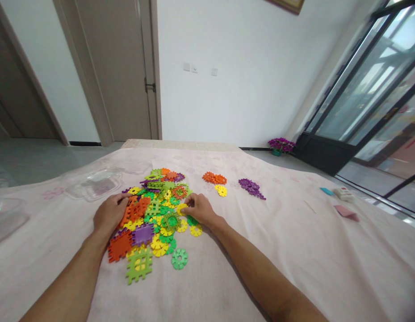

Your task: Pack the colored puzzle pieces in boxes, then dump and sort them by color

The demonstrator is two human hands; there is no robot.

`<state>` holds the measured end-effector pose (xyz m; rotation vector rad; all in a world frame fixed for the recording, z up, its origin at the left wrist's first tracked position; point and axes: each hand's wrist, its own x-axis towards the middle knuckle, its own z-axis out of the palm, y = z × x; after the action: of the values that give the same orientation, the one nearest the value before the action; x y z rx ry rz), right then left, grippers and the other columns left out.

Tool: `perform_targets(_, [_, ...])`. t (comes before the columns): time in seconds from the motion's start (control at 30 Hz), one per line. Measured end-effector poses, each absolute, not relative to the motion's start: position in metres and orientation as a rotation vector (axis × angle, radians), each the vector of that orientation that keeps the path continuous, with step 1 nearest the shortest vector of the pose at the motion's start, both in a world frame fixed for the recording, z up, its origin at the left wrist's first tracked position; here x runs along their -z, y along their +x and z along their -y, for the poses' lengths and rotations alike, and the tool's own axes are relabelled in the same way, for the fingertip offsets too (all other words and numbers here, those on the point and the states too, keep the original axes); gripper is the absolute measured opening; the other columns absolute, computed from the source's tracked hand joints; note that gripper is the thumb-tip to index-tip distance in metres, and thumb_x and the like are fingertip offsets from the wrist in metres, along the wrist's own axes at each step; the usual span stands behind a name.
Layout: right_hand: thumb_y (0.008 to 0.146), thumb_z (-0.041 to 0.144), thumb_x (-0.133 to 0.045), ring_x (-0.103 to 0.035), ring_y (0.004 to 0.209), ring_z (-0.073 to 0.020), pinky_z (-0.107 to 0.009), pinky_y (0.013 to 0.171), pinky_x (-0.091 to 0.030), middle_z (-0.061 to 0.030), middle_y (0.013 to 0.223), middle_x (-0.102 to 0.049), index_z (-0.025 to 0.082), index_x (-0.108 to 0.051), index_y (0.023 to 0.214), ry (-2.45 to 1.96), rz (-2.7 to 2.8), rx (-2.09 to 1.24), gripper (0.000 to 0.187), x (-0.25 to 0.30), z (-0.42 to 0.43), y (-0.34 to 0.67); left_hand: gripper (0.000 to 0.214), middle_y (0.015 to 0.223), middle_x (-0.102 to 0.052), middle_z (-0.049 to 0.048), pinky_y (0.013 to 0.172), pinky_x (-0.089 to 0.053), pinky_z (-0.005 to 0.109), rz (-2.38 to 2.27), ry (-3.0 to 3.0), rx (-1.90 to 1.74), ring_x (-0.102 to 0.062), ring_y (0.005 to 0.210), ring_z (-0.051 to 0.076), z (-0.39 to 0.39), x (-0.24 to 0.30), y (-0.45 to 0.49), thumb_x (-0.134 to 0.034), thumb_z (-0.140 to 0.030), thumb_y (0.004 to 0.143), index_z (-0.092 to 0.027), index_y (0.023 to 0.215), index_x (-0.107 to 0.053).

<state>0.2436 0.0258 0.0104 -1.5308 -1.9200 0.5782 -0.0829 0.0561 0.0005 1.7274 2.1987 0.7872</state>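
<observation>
A loose pile of plastic building pieces covers the left middle of the table: notched round discs in green and yellow, and square toothed blocks in orange, purple and lime. At the pile's left edge, my left hand (108,213) is curled with its fingers on an orange toothed block (131,210). My right hand (201,208) is at the right edge, thumb and forefinger closed at a yellow notched disc (181,209). A lime window-shaped block (139,266) and a green disc (179,259) lie at the near side.
Beyond my right hand sit small groups of orange discs (214,178), yellow discs (221,191) and purple discs (251,188). A clear plastic container (96,182) stands at left. Small items, including a pink piece (346,213), lie far right on the pink tablecloth (287,237).
</observation>
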Motion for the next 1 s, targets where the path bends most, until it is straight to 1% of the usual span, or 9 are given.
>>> perform_targets(0.13, [0.074,0.026,-0.075,-0.058,0.067,-0.0124,-0.023,0.061,-0.041,0.0043,0.074,-0.065,0.020,-0.066,0.085,-1.458,1.673,-0.705,0.015,-0.001,-0.033,0.246,0.045,0.133,-0.069,0.0090,0.096,-0.051,0.045,-2.198,1.745,-0.785,-0.064,0.117,0.034,-0.056,0.000,-0.083,-0.043,-0.045,0.094,-0.027,0.120,-0.076])
perform_targets(0.33, [0.076,0.034,-0.067,-0.059,0.071,-0.0162,-0.027,0.066,-0.045,0.0012,0.077,-0.066,0.021,-0.065,0.085,-1.547,1.424,-0.474,0.016,-0.004,-0.049,0.281,0.046,0.135,-0.068,0.0102,0.095,-0.051,0.047,-2.198,1.747,-0.774,-0.065,0.116,0.036,-0.059,0.004,-0.086,-0.043,-0.048,0.094,-0.028,0.120,-0.076])
perform_targets(0.47, [0.078,0.035,-0.066,-0.063,0.076,-0.0190,-0.031,0.072,-0.046,-0.0017,0.084,-0.070,0.020,-0.069,0.092,-1.700,1.349,-0.375,0.020,-0.010,-0.052,0.315,0.046,0.133,-0.069,0.0099,0.096,-0.051,0.047,-2.198,1.743,-0.774,-0.065,0.116,0.035,-0.059,0.004,-0.085,-0.043,-0.048,0.095,-0.028,0.120,-0.076])
perform_targets(0.63, [0.078,0.032,-0.068,-0.064,0.099,-0.0253,-0.038,0.087,-0.049,-0.0084,0.105,-0.070,0.020,-0.072,0.102,-1.845,1.353,-0.125,0.027,-0.013,-0.051,0.340,0.045,0.133,-0.069,0.0088,0.096,-0.051,0.047,-2.201,1.720,-0.790,-0.065,0.116,0.035,-0.057,0.000,-0.082,-0.044,-0.047,0.094,-0.028,0.118,-0.077])
perform_targets(0.7, [0.077,0.029,-0.069,-0.063,0.102,-0.0252,-0.039,0.091,-0.049,-0.0097,0.109,-0.069,0.020,-0.073,0.101,-1.796,1.424,-0.091,0.026,-0.013,-0.050,0.338,0.044,0.132,-0.070,0.0079,0.096,-0.051,0.046,-2.206,1.718,-0.802,-0.065,0.115,0.034,-0.056,0.000,-0.082,-0.045,-0.047,0.094,-0.029,0.117,-0.077])
perform_targets(0.77, [0.076,0.025,-0.069,-0.064,0.089,-0.0213,-0.036,0.085,-0.051,-0.0082,0.101,-0.071,0.019,-0.073,0.095,-1.682,1.549,-0.271,0.020,-0.014,-0.048,0.329,0.043,0.132,-0.070,0.0072,0.095,-0.052,0.045,-2.209,1.717,-0.811,-0.065,0.115,0.034,-0.056,0.000,-0.083,-0.046,-0.047,0.093,-0.029,0.117,-0.078])
perform_targets(0.87, [0.076,0.028,-0.072,-0.061,0.066,-0.0152,-0.029,0.065,-0.048,-0.0030,0.079,-0.071,0.017,-0.073,0.087,-1.461,1.762,-0.788,0.015,-0.017,-0.044,0.313,0.044,0.134,-0.069,0.0075,0.096,-0.051,0.045,-2.202,1.728,-0.808,-0.064,0.117,0.034,-0.057,0.002,-0.084,-0.046,-0.047,0.094,-0.029,0.118,-0.077])
perform_targets(0.93, [0.072,0.031,-0.078,-0.058,0.060,-0.0128,-0.025,0.059,-0.044,0.0002,0.071,-0.069,0.017,-0.073,0.085,-1.347,1.915,-1.089,0.020,-0.021,-0.039,0.304,0.044,0.135,-0.068,0.0081,0.097,-0.051,0.045,-2.192,1.735,-0.803,-0.064,0.118,0.034,-0.058,0.003,-0.084,-0.045,-0.047,0.094,-0.028,0.118,-0.077])
perform_targets(1.0, [0.065,0.030,-0.085,-0.057,0.060,-0.0111,-0.022,0.057,-0.041,0.0032,0.070,-0.067,0.018,-0.074,0.087,-1.316,2.087,-1.210,0.027,-0.026,-0.034,0.299,0.045,0.136,-0.067,0.0087,0.098,-0.050,0.046,-2.192,1.731,-0.792,-0.063,0.119,0.034,-0.059,0.004,-0.085,-0.044,-0.047,0.094,-0.027,0.119,-0.077])
